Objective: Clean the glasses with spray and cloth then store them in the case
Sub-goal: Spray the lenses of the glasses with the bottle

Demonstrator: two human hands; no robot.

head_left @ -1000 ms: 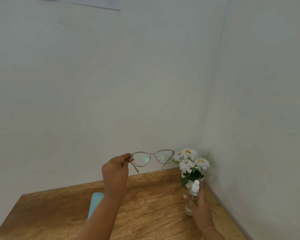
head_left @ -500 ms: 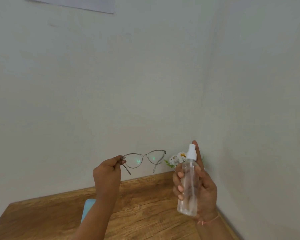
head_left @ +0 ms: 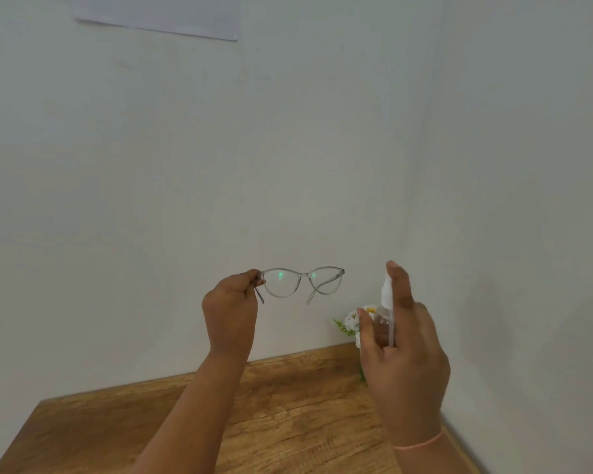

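1. Wood-grain table (head_left: 288,422) fills the bottom of the frame, closest to the camera, with both forearms reaching up over it. No cloth or case shows anywhere in view.
2. Right hand (head_left: 404,364), lower right of centre, is curled round the clear spray bottle (head_left: 386,302), with the index finger stretched up beside the white pump head. There's a pink band (head_left: 418,443) on that wrist.
3. Left hand (head_left: 230,313), just left of centre, pinches the glasses (head_left: 302,283) at the frame's left corner by the hinge. They're up in the air, lenses facing the camera, temples unfolded and hanging down.
4. Glasses sit left of the nozzle and about level with it, near but not touching the bottle.
5. My read: this is the spray step, and I can't see any mist. The next move wants the nozzle aimed at the lenses, the index finger pressing the pump and a steady pinch on the frame.
6. Further back, white flowers (head_left: 351,321) peek out behind the right hand by the table's far edge. Beyond that it's pale wall (head_left: 117,200), with a sheet of paper (head_left: 158,12) in the upper left.
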